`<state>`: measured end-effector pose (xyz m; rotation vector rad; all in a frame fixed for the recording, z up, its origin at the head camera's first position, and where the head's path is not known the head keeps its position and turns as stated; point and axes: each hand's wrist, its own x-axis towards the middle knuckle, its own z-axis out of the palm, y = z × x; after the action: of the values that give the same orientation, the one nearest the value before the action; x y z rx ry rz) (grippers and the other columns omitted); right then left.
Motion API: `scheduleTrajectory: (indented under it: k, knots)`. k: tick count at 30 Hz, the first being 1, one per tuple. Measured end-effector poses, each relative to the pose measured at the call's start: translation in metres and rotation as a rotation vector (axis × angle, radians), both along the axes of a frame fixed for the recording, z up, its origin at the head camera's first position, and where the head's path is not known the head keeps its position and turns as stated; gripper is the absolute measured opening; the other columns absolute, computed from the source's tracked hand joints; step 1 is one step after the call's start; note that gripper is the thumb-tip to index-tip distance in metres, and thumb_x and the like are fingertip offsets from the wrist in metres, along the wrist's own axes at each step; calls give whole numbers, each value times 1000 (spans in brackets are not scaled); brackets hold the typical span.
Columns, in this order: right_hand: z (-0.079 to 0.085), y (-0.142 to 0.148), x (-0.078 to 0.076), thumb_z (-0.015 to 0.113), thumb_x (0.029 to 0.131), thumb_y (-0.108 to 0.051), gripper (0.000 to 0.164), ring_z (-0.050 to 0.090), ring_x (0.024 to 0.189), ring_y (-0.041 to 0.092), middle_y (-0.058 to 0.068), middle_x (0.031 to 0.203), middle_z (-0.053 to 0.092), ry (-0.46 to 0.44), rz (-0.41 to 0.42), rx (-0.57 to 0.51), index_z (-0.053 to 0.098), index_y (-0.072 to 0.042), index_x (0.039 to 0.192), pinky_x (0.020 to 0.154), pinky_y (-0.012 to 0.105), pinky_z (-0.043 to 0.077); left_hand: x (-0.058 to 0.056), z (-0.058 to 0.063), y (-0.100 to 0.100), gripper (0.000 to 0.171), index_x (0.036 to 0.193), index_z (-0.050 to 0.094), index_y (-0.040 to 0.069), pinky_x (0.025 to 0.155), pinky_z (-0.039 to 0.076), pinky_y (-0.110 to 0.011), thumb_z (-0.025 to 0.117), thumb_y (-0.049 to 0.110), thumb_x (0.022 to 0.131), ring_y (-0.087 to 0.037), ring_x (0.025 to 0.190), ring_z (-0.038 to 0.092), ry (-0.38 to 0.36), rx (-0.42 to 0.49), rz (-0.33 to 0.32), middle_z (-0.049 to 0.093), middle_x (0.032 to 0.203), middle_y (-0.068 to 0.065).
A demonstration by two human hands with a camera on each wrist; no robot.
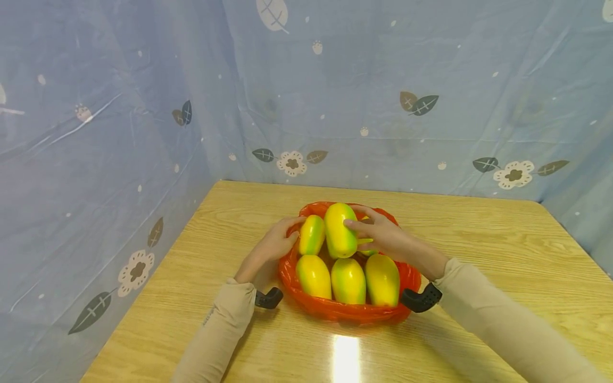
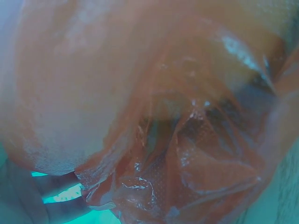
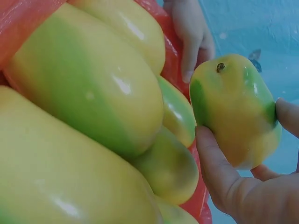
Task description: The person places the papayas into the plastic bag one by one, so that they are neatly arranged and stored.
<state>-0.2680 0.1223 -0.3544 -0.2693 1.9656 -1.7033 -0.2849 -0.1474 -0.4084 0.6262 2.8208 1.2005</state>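
A red plastic bag (image 1: 335, 314), its mouth spread wide, sits on the table with several yellow-green mangoes (image 1: 313, 276) in it. My right hand (image 1: 385, 239) holds one mango (image 3: 236, 112) between thumb and fingers, over the far part of the bag. The right wrist view shows this mango's dark stem spot. At the bag's left rim, my left hand (image 1: 275, 242) grips the red plastic, with its thumb beside a smaller-looking mango (image 1: 312, 235). Crumpled red film (image 2: 187, 154) fills most of the left wrist view, with some fingers (image 2: 60, 186) at its lower left.
The bag stands on a light wooden table (image 1: 503, 250). Blue cloth (image 1: 364, 96) printed with leaves and flowers hangs behind the table and along its left side. A black wrist mount (image 1: 421, 299) on the right arm is close to the bag's near right rim.
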Motion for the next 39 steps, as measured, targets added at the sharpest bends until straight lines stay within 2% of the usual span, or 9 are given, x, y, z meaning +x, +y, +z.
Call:
scheduleTrajectory:
  k: [6, 11, 20, 28, 39]
  knots:
    - [-4, -8, 1, 58, 96, -32, 76, 40, 125, 43, 27, 145, 26, -11, -20, -5, 13, -12, 153, 92, 46, 48, 1, 1, 0, 41, 136, 50, 2, 109, 29, -47, 49, 3, 95, -35, 129, 39, -13, 9, 2, 47, 137, -19]
    - [-10, -14, 4, 58, 96, -31, 74, 38, 128, 43, 26, 146, 25, -27, -32, -11, 15, -13, 153, 90, 45, 49, 0, 1, 1, 41, 136, 50, 2, 109, 29, -47, 49, 2, 95, -35, 130, 39, -6, 4, -6, 47, 137, -19]
    - [-19, -27, 10, 59, 95, -32, 70, 49, 118, 38, 27, 146, 28, 1, -73, 20, 21, -12, 150, 89, 43, 51, -1, -1, 1, 41, 136, 49, 0, 109, 29, -46, 49, 1, 95, -35, 130, 40, 17, -9, -20, 47, 137, -19]
    - [-20, -40, 12, 64, 91, -32, 69, 56, 110, 33, 23, 136, 38, 47, -164, 109, 29, -14, 147, 84, 37, 53, -1, -2, 1, 41, 136, 50, 1, 109, 29, -45, 49, 1, 95, -34, 130, 39, 2, 1, -15, 47, 138, -19]
    - [-18, -43, 14, 62, 93, -34, 68, 56, 105, 31, 22, 137, 36, 88, -180, 210, 29, -12, 147, 85, 38, 53, 0, -3, 1, 41, 136, 50, 1, 109, 29, -45, 49, 1, 95, -34, 130, 40, 2, 12, -19, 47, 138, -18]
